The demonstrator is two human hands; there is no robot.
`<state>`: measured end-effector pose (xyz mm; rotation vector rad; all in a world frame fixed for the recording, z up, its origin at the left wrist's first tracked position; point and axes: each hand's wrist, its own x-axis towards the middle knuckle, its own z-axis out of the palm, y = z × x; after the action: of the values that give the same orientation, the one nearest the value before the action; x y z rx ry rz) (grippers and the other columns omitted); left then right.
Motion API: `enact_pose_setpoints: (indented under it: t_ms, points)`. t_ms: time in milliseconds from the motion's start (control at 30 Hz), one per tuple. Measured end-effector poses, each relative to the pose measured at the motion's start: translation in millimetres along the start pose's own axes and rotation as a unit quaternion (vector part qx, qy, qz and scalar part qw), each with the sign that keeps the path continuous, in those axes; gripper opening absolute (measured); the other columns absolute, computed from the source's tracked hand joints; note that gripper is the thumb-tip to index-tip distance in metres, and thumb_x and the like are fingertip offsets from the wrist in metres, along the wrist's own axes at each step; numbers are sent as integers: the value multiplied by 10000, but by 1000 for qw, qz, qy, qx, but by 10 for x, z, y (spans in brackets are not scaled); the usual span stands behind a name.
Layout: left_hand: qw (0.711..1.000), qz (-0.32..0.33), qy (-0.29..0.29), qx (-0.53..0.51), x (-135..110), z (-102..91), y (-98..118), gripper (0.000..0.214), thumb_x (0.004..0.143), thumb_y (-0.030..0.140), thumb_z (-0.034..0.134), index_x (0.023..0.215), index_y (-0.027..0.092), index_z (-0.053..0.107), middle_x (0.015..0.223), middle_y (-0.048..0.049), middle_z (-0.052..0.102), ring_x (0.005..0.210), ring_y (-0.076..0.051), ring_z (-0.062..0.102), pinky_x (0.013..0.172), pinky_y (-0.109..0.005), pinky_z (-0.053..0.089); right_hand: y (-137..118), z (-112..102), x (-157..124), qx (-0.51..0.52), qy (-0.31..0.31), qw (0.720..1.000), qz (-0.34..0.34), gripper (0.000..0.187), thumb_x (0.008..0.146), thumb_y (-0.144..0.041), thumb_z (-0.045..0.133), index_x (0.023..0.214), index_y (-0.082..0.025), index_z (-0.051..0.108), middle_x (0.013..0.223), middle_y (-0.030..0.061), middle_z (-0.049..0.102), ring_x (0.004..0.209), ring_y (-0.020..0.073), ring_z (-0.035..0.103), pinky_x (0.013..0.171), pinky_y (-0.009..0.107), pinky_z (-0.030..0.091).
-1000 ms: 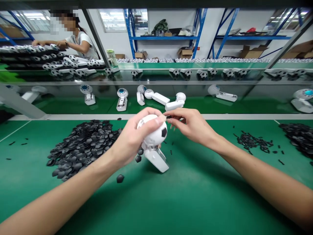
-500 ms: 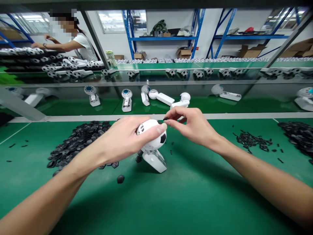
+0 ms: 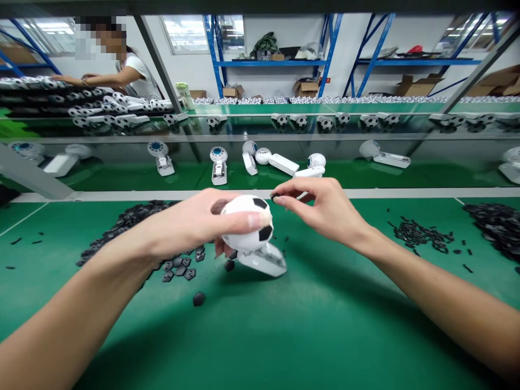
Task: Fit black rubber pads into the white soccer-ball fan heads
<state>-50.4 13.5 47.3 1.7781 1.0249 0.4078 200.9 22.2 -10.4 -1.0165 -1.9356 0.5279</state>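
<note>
My left hand [image 3: 190, 222] grips a white soccer-ball-patterned device [image 3: 244, 225] from above, with black patches on the ball and my fingertips on its front. Its white rectangular base [image 3: 263, 260] tilts down and right, close to the green mat. My right hand [image 3: 325, 208] pinches a small black patch [image 3: 275, 196] between thumb and forefinger, just beyond the ball and apart from it. Several black hexagonal patches [image 3: 177, 269] lie under my left forearm, with most of that pile hidden.
A ledge beyond the mat holds white ball units [image 3: 219, 165] and loose parts. Black strips [image 3: 418, 234] and a black pile [image 3: 493, 227] lie at right. A co-worker [image 3: 134, 76] reaches over rows of ball units at far left. Blue shelves with cartons stand behind.
My left hand has turned the ball, swinging the base to the right and lower. My left forearm has moved over the black pile. My right hand keeps the same pinch.
</note>
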Motion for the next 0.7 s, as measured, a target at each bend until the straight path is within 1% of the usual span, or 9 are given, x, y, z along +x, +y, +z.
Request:
enact_pose_setpoints:
  t_ms: [100,167,267,367,433,467,533,633,700]
  points:
    - [991,52,88,-92,8,-82,-4,607,748,749,859,883,162,783,791,-86,752,605,-210,651,465,-256,515,-17,-123,50,-1,86,996,-17,110,959,-193,754,997,-204,857,990,36,851,847,201,762,695,303,567]
    - [969,87,157,-172,39,-125,3,623,694,694,936,958,152,780,849,-96,769,633,-226,692,479,-282,573,-28,-235,92,-7,160,987,-23,106,953,-180,758,996,-201,852,970,45,843,824,204,752,698,318,573]
    - [912,149,243,-295,111,-161,37,430,835,481,898,1090,167,752,939,-89,784,739,-224,743,585,-295,657,-35,-364,138,-8,243,969,-34,108,945,-161,766,995,-211,846,913,36,826,750,188,726,664,320,564]
    - [841,185,296,-414,168,-198,80,144,1026,255,648,1103,157,718,1004,-96,765,863,-161,722,731,-211,668,-42,-380,142,6,251,968,-33,101,931,-157,785,977,-219,851,916,30,828,738,181,726,657,316,572]
    - [800,190,320,-470,181,-234,92,183,1056,151,527,1113,163,700,1022,-96,748,873,-123,680,746,-151,638,-58,-336,128,28,221,975,-15,92,921,-164,797,967,-214,860,922,30,832,739,175,727,655,309,580]
    - [788,190,326,-486,181,-251,90,205,1036,110,522,1130,169,695,1019,-97,743,865,-119,663,716,-138,623,-71,-308,118,45,201,979,-4,88,916,-171,804,966,-210,864,911,30,833,729,170,724,644,302,580]
    - [783,191,325,-494,176,-273,73,313,930,42,612,1198,184,686,1016,-96,745,853,-132,652,633,-143,586,-106,-255,100,88,165,982,15,81,906,-190,817,967,-202,869,881,27,831,701,154,718,617,280,578]
    - [809,203,295,-465,173,-243,26,623,756,-10,746,1320,241,667,1041,-82,758,809,-143,658,585,-177,526,-171,-212,75,145,126,981,28,131,888,-211,845,1017,-190,861,827,16,820,686,139,723,623,252,595]
    - [828,201,276,-446,183,-174,-10,671,722,11,782,1322,289,668,1041,-60,758,805,-147,674,612,-197,529,-214,-208,62,183,111,976,37,202,863,-219,878,1060,-184,846,780,3,806,675,136,733,654,245,619]
